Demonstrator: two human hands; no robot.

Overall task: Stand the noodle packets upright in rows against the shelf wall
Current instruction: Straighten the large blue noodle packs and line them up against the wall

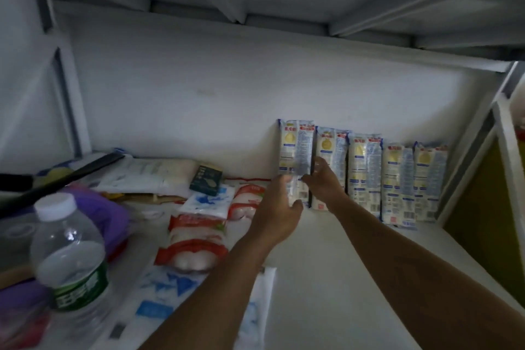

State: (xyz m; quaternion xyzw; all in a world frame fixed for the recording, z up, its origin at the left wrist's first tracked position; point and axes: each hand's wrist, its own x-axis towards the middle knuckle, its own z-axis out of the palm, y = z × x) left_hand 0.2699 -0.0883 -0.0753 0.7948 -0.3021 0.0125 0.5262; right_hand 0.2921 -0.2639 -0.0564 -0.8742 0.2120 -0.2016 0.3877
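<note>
Several blue-and-white noodle packets stand upright in a row against the white back wall of the shelf. The leftmost packet leans on the wall, and both hands are on its lower part. My left hand grips its lower left edge, thumb near the bottom. My right hand touches its right edge, between it and the second packet. Further right stand the other packets. Red-and-white packets and blue-and-white ones lie flat on the shelf at the left.
A clear water bottle with a green label stands close at the front left. A purple item, a dark box, a black bar and white bags clutter the left. The shelf's right frame stands beside the last packet.
</note>
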